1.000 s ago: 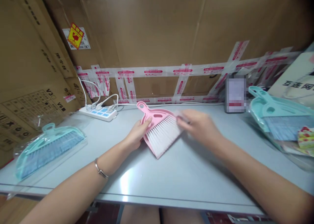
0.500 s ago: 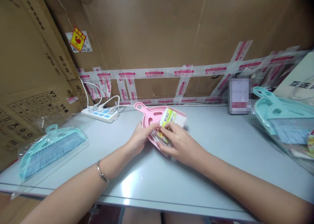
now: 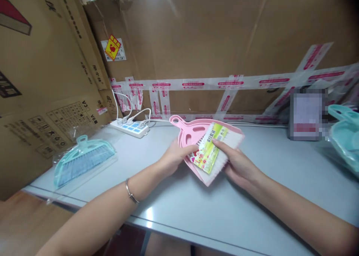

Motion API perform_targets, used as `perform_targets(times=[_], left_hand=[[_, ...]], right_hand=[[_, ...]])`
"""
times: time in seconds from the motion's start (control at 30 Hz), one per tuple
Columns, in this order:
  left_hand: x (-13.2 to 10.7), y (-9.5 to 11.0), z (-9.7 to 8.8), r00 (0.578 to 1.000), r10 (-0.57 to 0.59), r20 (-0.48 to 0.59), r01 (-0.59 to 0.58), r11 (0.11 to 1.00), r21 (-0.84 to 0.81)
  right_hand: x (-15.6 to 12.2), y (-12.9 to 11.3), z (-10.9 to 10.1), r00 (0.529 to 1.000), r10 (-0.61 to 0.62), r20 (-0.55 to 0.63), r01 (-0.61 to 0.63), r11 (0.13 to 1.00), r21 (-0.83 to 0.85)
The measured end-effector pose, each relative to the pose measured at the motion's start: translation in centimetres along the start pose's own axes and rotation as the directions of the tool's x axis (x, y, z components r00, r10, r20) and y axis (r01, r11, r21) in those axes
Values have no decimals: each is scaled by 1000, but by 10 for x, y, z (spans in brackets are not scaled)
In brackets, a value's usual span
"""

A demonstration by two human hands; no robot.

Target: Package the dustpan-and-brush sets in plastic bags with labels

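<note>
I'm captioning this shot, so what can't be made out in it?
In the head view:
Right hand: some fingers hidden behind the pink dustpan and brush.
White bristles: partly covered by the printed card.
Device screen: pixelated.
Teal dustpan at far right: cut off by the picture's edge.

Dustpan (image 3: 196, 175) and brush (image 3: 193, 134): plain pink; bristles (image 3: 232, 139) white. Label (image 3: 206, 160): yellow-green and white, dark characters, red flower pattern. Left set (image 3: 84, 154): teal, pale-blue bristles. Right pan (image 3: 350, 140): teal. Desk (image 3: 269, 200): pale blue-grey, dark line along front edge. Power strip (image 3: 130, 128): white, light-blue panels. Back carton (image 3: 196, 31): brown. Tape (image 3: 193, 85): whitish, repeating pink-red printed bars. Left carton (image 3: 66, 58): brown, black print, red picture in corner. Sticker (image 3: 112, 47): yellow, red border, red glass symbol. Bracelet (image 3: 130, 191): silver. Phone (image 3: 307, 112): grey, lilac screen, reddish bar.
</note>
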State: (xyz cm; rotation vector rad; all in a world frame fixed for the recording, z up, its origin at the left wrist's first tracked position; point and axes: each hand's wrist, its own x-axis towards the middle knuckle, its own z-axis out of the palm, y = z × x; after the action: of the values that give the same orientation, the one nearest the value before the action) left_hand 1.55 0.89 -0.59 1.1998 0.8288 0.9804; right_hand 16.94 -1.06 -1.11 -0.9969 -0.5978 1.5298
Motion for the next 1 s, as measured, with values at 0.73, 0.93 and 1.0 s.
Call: perform_targets(times=[0.73,0.93,1.0], left_hand=[[-139,96,-162,616,783,-85,538,-340,772],[-96,42,-122,848,397,351,-275,-237,932],[-82,34,-116,908,205,366,-334,-174,926]], right_hand=[[-10,-26,-2,990,-26,-142,33,998,48],[-18,-60,-9,950,-228,-212,253,962,99],[-23,-64,-18,938,-256,-232,280,957,79]])
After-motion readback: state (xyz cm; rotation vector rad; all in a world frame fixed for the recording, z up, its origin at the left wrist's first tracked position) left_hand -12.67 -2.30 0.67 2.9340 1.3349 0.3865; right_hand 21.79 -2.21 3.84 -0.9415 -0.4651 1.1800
